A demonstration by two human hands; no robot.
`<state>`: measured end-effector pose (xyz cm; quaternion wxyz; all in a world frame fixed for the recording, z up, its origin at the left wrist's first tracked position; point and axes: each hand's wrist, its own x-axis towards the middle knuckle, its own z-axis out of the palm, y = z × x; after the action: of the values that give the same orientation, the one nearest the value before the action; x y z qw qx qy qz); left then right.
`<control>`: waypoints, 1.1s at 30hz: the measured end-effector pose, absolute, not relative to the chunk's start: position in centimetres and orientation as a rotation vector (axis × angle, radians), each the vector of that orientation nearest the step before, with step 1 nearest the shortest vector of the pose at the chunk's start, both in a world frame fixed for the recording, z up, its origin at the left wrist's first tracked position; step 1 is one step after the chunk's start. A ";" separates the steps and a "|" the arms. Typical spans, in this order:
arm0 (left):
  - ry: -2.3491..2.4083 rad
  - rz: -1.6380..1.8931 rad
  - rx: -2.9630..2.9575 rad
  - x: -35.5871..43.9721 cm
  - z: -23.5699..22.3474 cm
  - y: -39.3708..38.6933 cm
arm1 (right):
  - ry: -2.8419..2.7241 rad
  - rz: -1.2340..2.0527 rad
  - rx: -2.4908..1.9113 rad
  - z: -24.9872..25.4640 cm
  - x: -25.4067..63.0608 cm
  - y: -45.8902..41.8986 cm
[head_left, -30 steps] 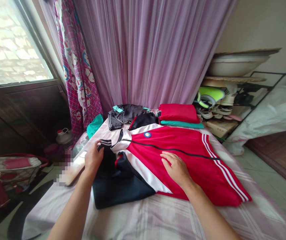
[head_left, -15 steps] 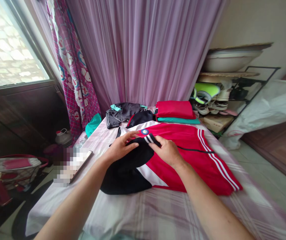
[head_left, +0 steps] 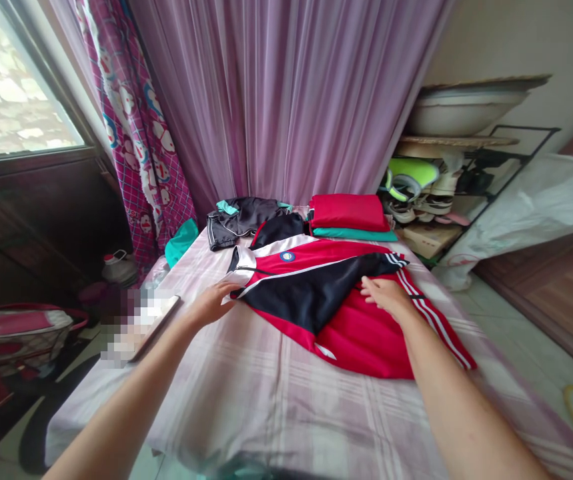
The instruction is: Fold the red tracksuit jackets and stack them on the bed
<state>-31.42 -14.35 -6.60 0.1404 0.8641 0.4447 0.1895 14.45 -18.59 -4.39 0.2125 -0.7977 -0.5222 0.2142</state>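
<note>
My right hand [head_left: 386, 296] is lying spread on the track jacket [head_left: 361, 340], pinching nothing, and my left hand [head_left: 210, 303] is lying open, its fingertips reaching the jacket's left edge. The jacket is lying on the checked bedsheet [head_left: 246, 393] between my hands, with its navy sleeve [head_left: 306, 293] stretching diagonally across the body, away to the right. The sleeve's striped cuff [head_left: 396, 259] is nearer my right hand. Beyond the jacket, a folded red garment [head_left: 347, 212] and a dark garment [head_left: 243, 217] are lying side by side, sneakers [head_left: 411, 180] are sitting to its far right, and a mauve curtain [head_left: 286, 100] is hanging behind it.
</note>
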 end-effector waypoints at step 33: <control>1.624 0.254 2.421 -25.6 -6.4 -14.5 | -1.836 0.839 -1.873 -5.8 13.2 -28.0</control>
<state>-25.58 -14.47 -6.38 0.1075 0.8226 0.5516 0.0864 13.19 -27.98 -5.85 0.1927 -0.6675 -0.6541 0.2990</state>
